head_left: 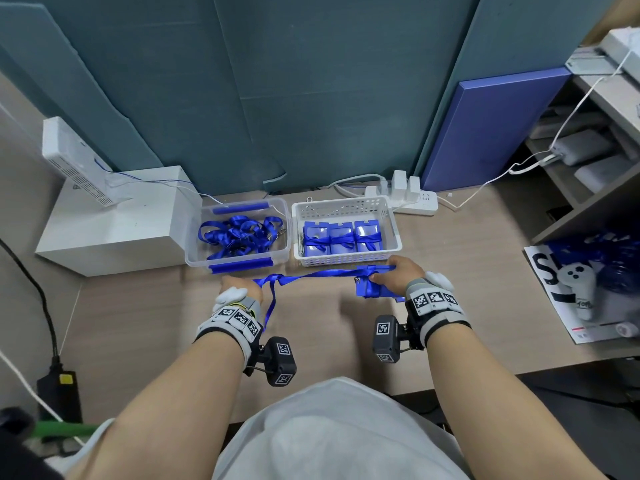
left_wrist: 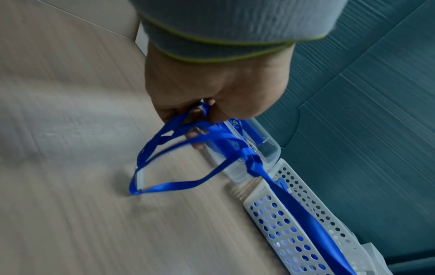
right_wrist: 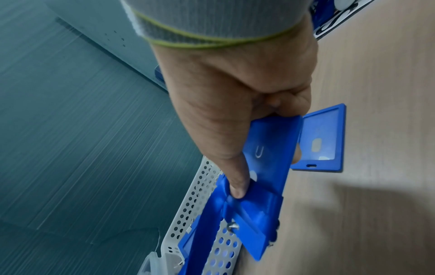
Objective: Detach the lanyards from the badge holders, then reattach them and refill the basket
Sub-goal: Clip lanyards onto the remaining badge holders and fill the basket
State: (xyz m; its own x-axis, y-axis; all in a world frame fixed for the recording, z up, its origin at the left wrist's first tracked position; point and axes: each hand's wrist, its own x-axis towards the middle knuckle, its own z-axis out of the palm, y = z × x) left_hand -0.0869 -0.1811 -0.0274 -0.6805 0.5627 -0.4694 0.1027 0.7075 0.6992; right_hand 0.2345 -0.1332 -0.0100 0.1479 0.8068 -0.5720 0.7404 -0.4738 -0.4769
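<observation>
A blue lanyard (head_left: 311, 276) is stretched taut between my hands, just in front of the white perforated basket (head_left: 346, 260). My left hand (head_left: 242, 286) grips its looped end (left_wrist: 181, 128), and a slack loop hangs down to the table. My right hand (head_left: 391, 276) grips a blue badge holder (head_left: 367, 291) with the strap wrapped round it, thumb pressed on its face (right_wrist: 268, 158). A second badge holder (right_wrist: 322, 137) lies flat on the table under that hand. Three wrapped badge holders (head_left: 341, 237) lie in the basket.
A clear box (head_left: 282, 254) of loose blue lanyards stands left of the basket. Farther left is a white box (head_left: 114, 223); a power strip (head_left: 412, 200) lies behind the basket. A controller (head_left: 576, 285) on a printed sheet is at the right.
</observation>
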